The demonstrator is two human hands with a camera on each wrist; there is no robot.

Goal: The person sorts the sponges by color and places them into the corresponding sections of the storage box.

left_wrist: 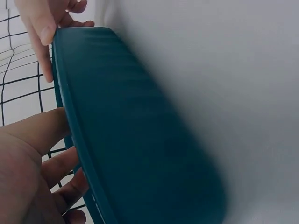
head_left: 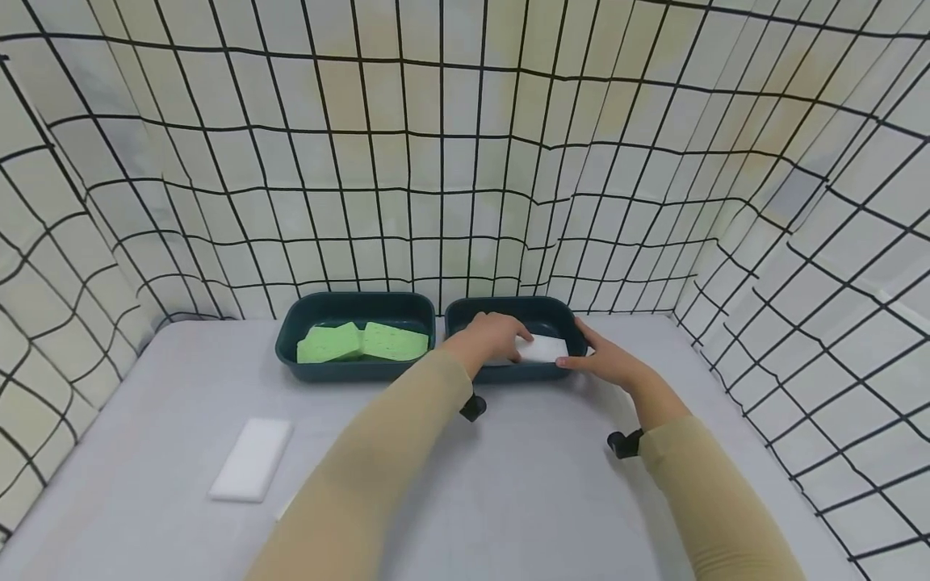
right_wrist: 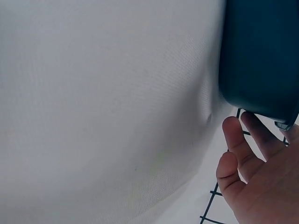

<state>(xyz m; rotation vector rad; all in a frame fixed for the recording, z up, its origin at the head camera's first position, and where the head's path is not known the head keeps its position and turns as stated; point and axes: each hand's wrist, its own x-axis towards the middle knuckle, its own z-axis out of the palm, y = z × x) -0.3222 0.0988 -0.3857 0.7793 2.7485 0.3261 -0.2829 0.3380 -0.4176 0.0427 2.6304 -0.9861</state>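
1. White block – lies inside the right tray; smooth, flat, roughly rectangular. One plainly seen there; a further pale patch shows below the hand, but cannot tell whether it is a second piece.
2. Left hand reaches over the near rim into that tray, fingers bent, index and thumb pinching the block's left end. In the left wrist view the tips dip behind the rim.
3. Right hand at the tray's right end, fingers spread about the corner, thumb by the near rim. Cannot tell whether they grip or only touch.
4. Trays: two, side by side, dark teal, smooth-walled, with rounded corners. Left tray stands just beside the other.
5. Green pieces: two seen in the left tray, side by side, pitted and sponge-like, squarish.
6. Loose white slab: one, smooth, a flat oblong, at left on the surface. A pale sliver shows beside the left sleeve, mostly hidden.
7. Sleeves: two, tan cloth; black wrist devices, two.
8. Surface is pale, with a fine woven texture in the right wrist view. Black netting, square-meshed, rises behind and on both sides.
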